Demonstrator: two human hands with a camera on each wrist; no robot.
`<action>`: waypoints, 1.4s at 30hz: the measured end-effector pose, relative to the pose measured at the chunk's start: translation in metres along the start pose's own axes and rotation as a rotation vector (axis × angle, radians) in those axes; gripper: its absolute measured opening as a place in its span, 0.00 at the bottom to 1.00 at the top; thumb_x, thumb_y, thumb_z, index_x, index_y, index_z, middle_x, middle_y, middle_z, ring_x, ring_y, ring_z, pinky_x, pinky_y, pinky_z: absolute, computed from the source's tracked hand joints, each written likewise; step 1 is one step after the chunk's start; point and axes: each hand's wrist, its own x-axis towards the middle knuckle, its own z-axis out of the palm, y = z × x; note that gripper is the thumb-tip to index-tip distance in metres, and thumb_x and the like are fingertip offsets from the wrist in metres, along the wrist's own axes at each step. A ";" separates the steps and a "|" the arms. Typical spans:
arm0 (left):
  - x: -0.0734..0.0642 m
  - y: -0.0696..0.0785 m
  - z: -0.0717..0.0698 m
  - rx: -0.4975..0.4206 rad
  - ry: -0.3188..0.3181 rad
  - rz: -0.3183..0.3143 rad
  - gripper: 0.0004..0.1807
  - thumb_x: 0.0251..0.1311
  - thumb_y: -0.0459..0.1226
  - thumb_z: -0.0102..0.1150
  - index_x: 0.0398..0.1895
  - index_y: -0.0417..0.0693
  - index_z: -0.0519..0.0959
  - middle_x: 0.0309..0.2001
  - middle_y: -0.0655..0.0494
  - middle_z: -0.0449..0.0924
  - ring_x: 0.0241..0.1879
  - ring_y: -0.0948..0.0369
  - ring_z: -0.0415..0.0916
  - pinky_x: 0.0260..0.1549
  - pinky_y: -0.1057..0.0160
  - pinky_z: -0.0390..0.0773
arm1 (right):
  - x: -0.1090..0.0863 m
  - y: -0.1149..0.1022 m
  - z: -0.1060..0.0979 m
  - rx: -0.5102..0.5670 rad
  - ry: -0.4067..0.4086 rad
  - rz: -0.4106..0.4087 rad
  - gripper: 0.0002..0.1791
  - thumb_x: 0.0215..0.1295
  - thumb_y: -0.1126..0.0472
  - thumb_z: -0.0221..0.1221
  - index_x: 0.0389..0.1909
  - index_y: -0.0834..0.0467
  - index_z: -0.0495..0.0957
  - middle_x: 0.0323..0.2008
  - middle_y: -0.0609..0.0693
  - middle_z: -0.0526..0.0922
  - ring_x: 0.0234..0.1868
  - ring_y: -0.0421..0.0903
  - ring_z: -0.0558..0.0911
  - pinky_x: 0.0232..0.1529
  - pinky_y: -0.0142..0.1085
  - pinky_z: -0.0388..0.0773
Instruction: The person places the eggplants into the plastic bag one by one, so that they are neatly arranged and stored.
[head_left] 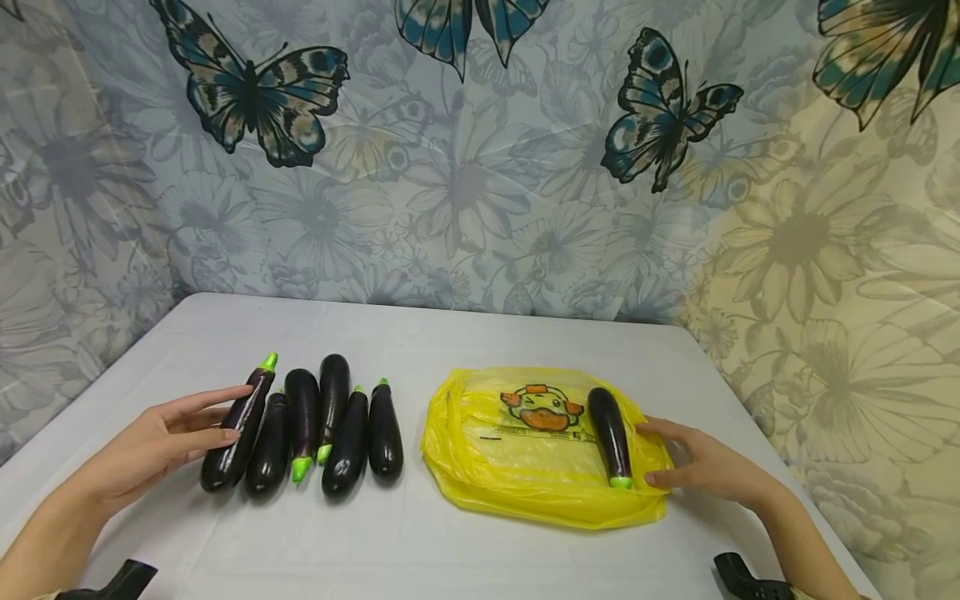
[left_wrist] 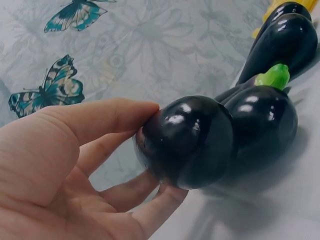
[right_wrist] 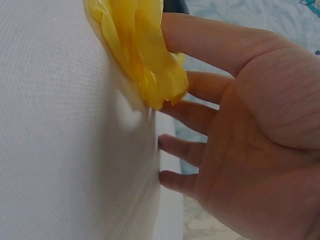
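Observation:
My left hand [head_left: 161, 446] holds the leftmost eggplant [head_left: 234, 442] in a row of several dark, glossy ones with green stems. In the left wrist view, the thumb lies along one side of its rounded end [left_wrist: 187, 142] and the other fingers are on the opposite side. A neighbouring eggplant [left_wrist: 265, 125] lies right beside it. At the right, a yellow plastic bag [head_left: 480, 479] with a printed duck face lies flat with a single eggplant [head_left: 609, 429] on top. My right hand [head_left: 708, 467] touches the bag's right edge with spread, fairly straight fingers.
The rest of the eggplant row includes one [head_left: 385, 437] nearest the bag. Everything lies on a white-covered table [head_left: 420, 558]. Behind it hangs a floral backdrop [head_left: 465, 192] with butterflies. Black wrist gear [head_left: 750, 579] shows at the lower edge.

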 end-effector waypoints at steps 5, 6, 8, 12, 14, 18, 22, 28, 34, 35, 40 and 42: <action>0.001 0.008 0.004 -0.017 0.007 -0.018 0.33 0.68 0.38 0.60 0.75 0.52 0.63 0.70 0.35 0.56 0.55 0.65 0.74 0.46 0.70 0.73 | 0.001 0.001 0.002 0.005 0.007 0.000 0.44 0.54 0.50 0.72 0.69 0.64 0.67 0.70 0.71 0.57 0.70 0.74 0.49 0.61 0.73 0.45; 0.002 0.010 0.005 -0.019 0.011 -0.020 0.34 0.68 0.38 0.60 0.75 0.53 0.62 0.70 0.34 0.55 0.55 0.66 0.74 0.47 0.71 0.73 | 0.001 0.002 0.002 0.007 0.008 -0.004 0.44 0.54 0.50 0.72 0.69 0.64 0.67 0.70 0.71 0.57 0.70 0.74 0.49 0.61 0.73 0.45; 0.003 0.014 0.007 -0.018 0.025 -0.024 0.34 0.67 0.39 0.61 0.75 0.55 0.63 0.70 0.34 0.55 0.55 0.67 0.73 0.46 0.72 0.73 | 0.000 0.002 0.002 0.004 0.007 -0.008 0.44 0.54 0.50 0.72 0.69 0.63 0.67 0.70 0.71 0.57 0.69 0.74 0.49 0.60 0.73 0.45; 0.003 0.021 0.011 -0.033 0.036 -0.013 0.33 0.67 0.38 0.61 0.75 0.56 0.63 0.70 0.35 0.56 0.56 0.70 0.71 0.46 0.73 0.73 | 0.000 0.001 0.000 -0.007 0.003 -0.011 0.44 0.54 0.50 0.72 0.69 0.63 0.67 0.70 0.71 0.57 0.69 0.74 0.50 0.60 0.73 0.46; 0.003 0.024 0.014 -0.041 0.034 -0.004 0.33 0.67 0.38 0.61 0.75 0.56 0.63 0.70 0.36 0.56 0.56 0.70 0.70 0.47 0.72 0.73 | 0.000 0.001 0.000 -0.004 0.001 -0.008 0.44 0.54 0.50 0.72 0.69 0.63 0.67 0.70 0.71 0.57 0.70 0.74 0.50 0.60 0.73 0.46; 0.004 0.034 0.022 -0.046 0.026 -0.002 0.33 0.67 0.38 0.61 0.75 0.57 0.63 0.70 0.39 0.58 0.62 0.65 0.65 0.56 0.60 0.71 | 0.000 0.000 0.000 0.003 -0.003 -0.003 0.44 0.54 0.50 0.72 0.69 0.63 0.67 0.70 0.72 0.57 0.70 0.74 0.49 0.60 0.73 0.46; 0.006 0.047 0.035 -0.047 0.012 -0.002 0.34 0.66 0.40 0.63 0.75 0.58 0.64 0.69 0.40 0.59 0.65 0.58 0.61 0.62 0.40 0.60 | 0.000 0.001 0.000 0.005 -0.005 0.000 0.44 0.54 0.50 0.72 0.69 0.64 0.67 0.70 0.72 0.56 0.70 0.74 0.49 0.61 0.73 0.45; 0.016 0.070 0.059 -0.016 -0.026 0.019 0.35 0.63 0.42 0.66 0.73 0.56 0.66 0.67 0.40 0.65 0.64 0.49 0.64 0.57 0.40 0.67 | 0.000 0.002 0.000 0.010 -0.006 0.002 0.44 0.54 0.50 0.72 0.69 0.64 0.66 0.70 0.71 0.57 0.70 0.74 0.49 0.61 0.72 0.46; 0.031 0.088 0.087 -0.080 -0.083 0.019 0.36 0.59 0.41 0.69 0.72 0.53 0.68 0.62 0.39 0.70 0.56 0.49 0.73 0.50 0.53 0.74 | 0.000 0.000 0.001 -0.001 0.000 0.004 0.44 0.54 0.51 0.72 0.69 0.64 0.67 0.70 0.71 0.58 0.69 0.74 0.50 0.61 0.72 0.47; 0.034 0.090 0.091 -0.093 -0.091 0.017 0.36 0.59 0.41 0.70 0.71 0.53 0.68 0.62 0.39 0.70 0.55 0.49 0.74 0.52 0.51 0.74 | 0.000 0.000 0.001 0.000 0.002 0.005 0.44 0.54 0.51 0.72 0.69 0.64 0.67 0.70 0.71 0.58 0.69 0.74 0.50 0.61 0.72 0.47; 0.048 0.098 0.112 -0.131 -0.110 -0.003 0.37 0.57 0.41 0.71 0.71 0.53 0.69 0.64 0.39 0.68 0.56 0.50 0.74 0.60 0.39 0.65 | 0.000 0.001 0.001 0.000 0.002 0.017 0.44 0.54 0.51 0.72 0.69 0.64 0.67 0.70 0.71 0.58 0.70 0.73 0.50 0.61 0.72 0.46; 0.054 0.100 0.121 -0.141 -0.111 -0.009 0.36 0.56 0.41 0.72 0.70 0.53 0.71 0.63 0.40 0.69 0.55 0.50 0.75 0.61 0.38 0.63 | 0.000 0.001 0.001 -0.004 0.002 0.019 0.44 0.54 0.51 0.72 0.69 0.64 0.67 0.70 0.71 0.58 0.70 0.73 0.51 0.61 0.72 0.47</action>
